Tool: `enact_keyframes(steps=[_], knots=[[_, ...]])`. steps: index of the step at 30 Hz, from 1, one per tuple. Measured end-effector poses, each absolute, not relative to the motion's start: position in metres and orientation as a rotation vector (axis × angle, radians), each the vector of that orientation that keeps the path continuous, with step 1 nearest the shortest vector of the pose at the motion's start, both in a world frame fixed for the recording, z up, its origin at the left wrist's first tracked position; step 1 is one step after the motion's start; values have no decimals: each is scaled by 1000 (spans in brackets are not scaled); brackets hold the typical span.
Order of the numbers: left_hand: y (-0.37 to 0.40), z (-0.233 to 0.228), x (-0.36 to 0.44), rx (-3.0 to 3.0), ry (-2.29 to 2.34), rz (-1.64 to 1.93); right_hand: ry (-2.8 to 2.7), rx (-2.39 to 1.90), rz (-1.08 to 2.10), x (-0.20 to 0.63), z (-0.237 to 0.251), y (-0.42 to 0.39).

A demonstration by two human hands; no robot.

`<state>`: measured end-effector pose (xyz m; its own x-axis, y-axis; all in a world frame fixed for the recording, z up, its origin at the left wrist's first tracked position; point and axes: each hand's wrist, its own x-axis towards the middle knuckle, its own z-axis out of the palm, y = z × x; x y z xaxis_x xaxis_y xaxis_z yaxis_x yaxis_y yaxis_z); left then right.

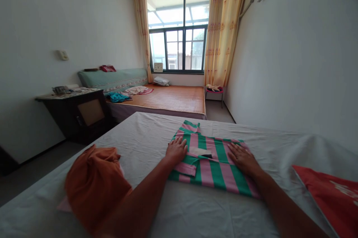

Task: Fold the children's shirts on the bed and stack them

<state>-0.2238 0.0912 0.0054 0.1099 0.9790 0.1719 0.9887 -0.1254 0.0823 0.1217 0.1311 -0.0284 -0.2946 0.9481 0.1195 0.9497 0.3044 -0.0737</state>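
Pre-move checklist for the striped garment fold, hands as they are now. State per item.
1. Left hand flat on the striped garment, at its left side: ok.
2. Right hand flat on the garment's right side: ok.
3. Garment lies wholly on the white sheet, away from the edges: ok.
4. Left part folded in, with a sleeve sticking out at the far end: not ok if a square fold is wanted.
5. Orange cloth and red cloth apart from the garment: ok.
6. Underside creases: cannot tell.
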Motion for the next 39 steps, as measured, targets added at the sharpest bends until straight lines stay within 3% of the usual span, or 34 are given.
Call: enact_keyframes(steps=[19,34,39], knots=[[98,-6,-242,-2209,-2187,-339,-2351,-1865,-132,147,-37,140],[92,5,-238,-2222,-2201,-314,-2260,-1909,-92,147,-42,140],[102,28,-233,-2221,-2216,-222,-2291,-1859,48,153,-24,159]])
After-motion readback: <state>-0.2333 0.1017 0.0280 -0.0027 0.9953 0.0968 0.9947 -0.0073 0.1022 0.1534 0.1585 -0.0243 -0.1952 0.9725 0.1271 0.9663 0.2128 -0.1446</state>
